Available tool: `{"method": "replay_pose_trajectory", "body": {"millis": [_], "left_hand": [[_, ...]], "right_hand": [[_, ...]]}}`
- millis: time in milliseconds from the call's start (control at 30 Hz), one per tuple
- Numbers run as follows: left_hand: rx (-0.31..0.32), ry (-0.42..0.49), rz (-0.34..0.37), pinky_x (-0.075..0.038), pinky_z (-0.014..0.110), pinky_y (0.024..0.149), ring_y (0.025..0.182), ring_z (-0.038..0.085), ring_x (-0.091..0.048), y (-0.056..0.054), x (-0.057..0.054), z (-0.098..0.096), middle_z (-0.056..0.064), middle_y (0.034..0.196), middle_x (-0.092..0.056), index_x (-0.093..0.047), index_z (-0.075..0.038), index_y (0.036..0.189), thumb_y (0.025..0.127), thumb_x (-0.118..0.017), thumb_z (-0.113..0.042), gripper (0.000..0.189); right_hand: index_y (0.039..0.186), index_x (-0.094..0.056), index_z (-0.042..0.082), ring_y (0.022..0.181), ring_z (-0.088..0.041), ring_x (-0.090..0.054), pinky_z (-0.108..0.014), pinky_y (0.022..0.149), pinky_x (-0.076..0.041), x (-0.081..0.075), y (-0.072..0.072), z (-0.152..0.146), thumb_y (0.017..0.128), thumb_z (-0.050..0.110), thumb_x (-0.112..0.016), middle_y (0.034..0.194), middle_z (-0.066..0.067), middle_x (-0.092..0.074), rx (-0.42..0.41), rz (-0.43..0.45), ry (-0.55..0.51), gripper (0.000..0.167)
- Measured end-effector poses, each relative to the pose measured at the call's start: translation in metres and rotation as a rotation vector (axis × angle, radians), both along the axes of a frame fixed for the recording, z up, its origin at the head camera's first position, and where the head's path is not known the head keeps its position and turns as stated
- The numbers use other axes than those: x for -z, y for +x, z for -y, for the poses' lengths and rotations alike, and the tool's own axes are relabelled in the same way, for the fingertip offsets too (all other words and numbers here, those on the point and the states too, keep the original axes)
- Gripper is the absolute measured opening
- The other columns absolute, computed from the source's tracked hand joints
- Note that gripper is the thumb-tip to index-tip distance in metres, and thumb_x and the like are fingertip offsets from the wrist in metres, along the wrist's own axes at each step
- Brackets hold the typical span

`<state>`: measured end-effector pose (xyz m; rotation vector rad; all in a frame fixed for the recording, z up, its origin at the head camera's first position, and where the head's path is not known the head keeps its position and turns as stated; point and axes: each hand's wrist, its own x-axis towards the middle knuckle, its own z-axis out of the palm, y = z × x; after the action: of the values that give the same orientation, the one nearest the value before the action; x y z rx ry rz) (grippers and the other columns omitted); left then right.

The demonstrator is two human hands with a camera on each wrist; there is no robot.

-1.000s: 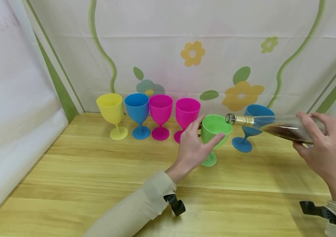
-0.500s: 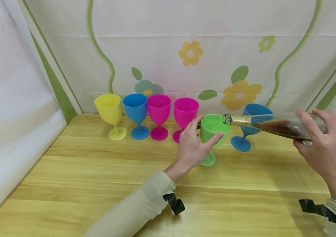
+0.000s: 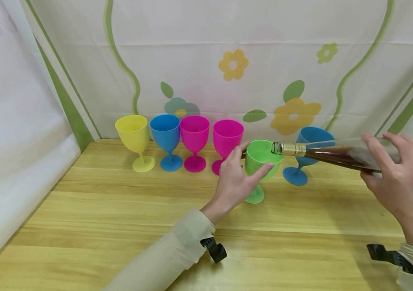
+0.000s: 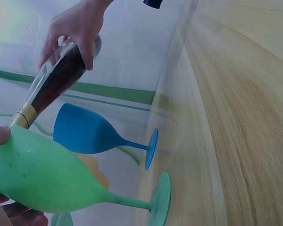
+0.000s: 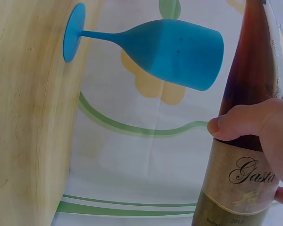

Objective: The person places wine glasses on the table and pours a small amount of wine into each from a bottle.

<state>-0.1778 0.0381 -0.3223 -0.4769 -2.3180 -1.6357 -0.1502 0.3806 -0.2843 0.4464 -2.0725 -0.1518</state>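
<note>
My left hand (image 3: pixel 233 176) grips the bowl of a green plastic goblet (image 3: pixel 261 171), thumb on the near side. The goblet stands upright, its foot on the table. In my right hand (image 3: pixel 406 182) is a clear glass wine bottle (image 3: pixel 348 155), held almost level with its mouth over the goblet's right rim. Dark reddish-brown liquid lies along the lower side and reaches the gold-banded neck. The right wrist view shows the thumb across the bottle just above its paper label (image 5: pixel 240 181). The inside of the green bowl is partly hidden by the bottle's mouth.
A blue goblet (image 3: pixel 295 176) stands behind the bottle's neck. Left of my left hand, a yellow goblet (image 3: pixel 133 135), another blue goblet (image 3: pixel 166 135) and two magenta goblets, one at the left (image 3: pixel 194 137), line the back of the wooden table (image 3: pixel 119 226). A flowered curtain (image 3: pixel 192 52) hangs behind.
The bottle has tipped a little further, its mouth moving slightly further over the green goblet. The dark liquid has run forward to the neck. My left hand keeps its grip.
</note>
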Motion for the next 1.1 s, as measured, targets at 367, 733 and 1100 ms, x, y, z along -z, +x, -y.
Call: {"method": "replay_pose_trajectory", "body": {"millis": [367, 733, 1100], "left_hand": [[-0.001, -0.004, -0.02, -0.062, 0.046, 0.097, 0.124, 0.024, -0.068, 0.0003, 0.0017, 0.0002, 0.008, 0.137, -0.065, -0.047, -0.007, 0.156, 0.092, -0.081, -0.044, 0.081], [-0.015, -0.013, -0.022, -0.062, 0.038, 0.094, 0.124, 0.022, -0.067, 0.0003, 0.003, -0.0005, 0.007, 0.137, -0.066, -0.047, -0.008, 0.157, 0.093, -0.08, -0.046, 0.081], [-0.016, -0.003, -0.032, -0.062, 0.045, 0.095, 0.123, 0.023, -0.067, 0.0001, 0.0046, -0.0014, 0.008, 0.135, -0.066, -0.047, -0.008, 0.156, 0.093, -0.081, -0.045, 0.081]], "right_hand": [[0.153, -0.053, 0.014, 0.13, -0.062, -0.051, -0.074, 0.109, -0.042, -0.0015, 0.0031, 0.0007, 0.06, -0.006, -0.083, 0.143, -0.036, -0.056, 0.004, 0.023, -0.001, 0.1], [0.154, -0.053, 0.014, 0.13, -0.062, -0.051, -0.074, 0.11, -0.041, -0.0021, 0.0029, 0.0008, 0.059, -0.006, -0.082, 0.143, -0.037, -0.056, 0.009, 0.023, 0.011, 0.101], [0.154, -0.052, 0.013, 0.131, -0.063, -0.048, -0.074, 0.115, -0.036, -0.0014, 0.0013, -0.0008, 0.058, -0.011, -0.08, 0.146, -0.037, -0.054, -0.026, 0.027, -0.001, 0.102]]}}
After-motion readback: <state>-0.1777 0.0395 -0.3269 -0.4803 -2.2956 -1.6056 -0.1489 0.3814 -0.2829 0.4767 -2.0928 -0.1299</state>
